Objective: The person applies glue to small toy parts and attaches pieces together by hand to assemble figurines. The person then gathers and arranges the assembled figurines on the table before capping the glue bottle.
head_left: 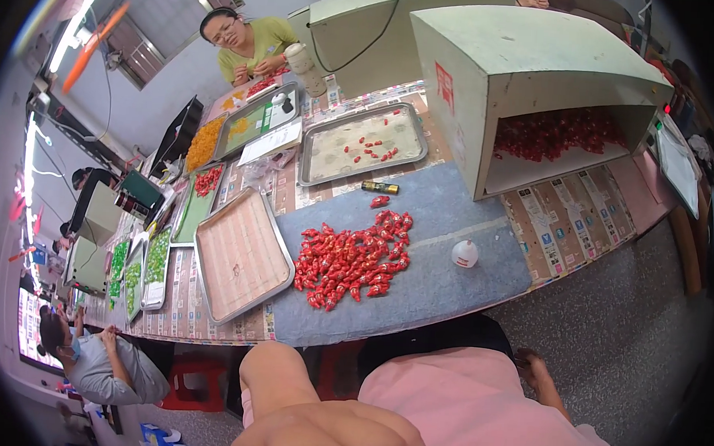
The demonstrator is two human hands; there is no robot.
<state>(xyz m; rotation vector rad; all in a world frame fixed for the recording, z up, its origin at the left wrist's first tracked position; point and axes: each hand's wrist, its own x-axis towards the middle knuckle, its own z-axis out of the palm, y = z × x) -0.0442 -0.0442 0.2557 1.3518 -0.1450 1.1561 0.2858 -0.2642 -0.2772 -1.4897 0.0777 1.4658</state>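
My left hand (332, 435) is raised close in the bottom middle, arm bent, its back and knuckles showing. Its fingers are hidden, so I cannot tell whether it holds anything. Beside my dark trousers (448, 334), my right hand (532, 370) hangs low past the table's edge; its fingers are too small and shadowed to read. Neither hand touches the things on the table. On a blue cloth (465, 295) before me lies a pile of small glossy red figure-shaped pieces (347, 258). A white rounded bottle (465, 254) stands to its right, and a gold-and-dark cylinder (381, 187) lies behind it.
Left of the pile is a metal-rimmed tray (244, 254); a farther tray (364, 144) holds several red pieces. A pale open-fronted box (539, 71) with red pieces inside stands at the right. Trays of green pieces (156, 258) lie left. Two co-workers (261, 47) (116, 364) sit around the table.
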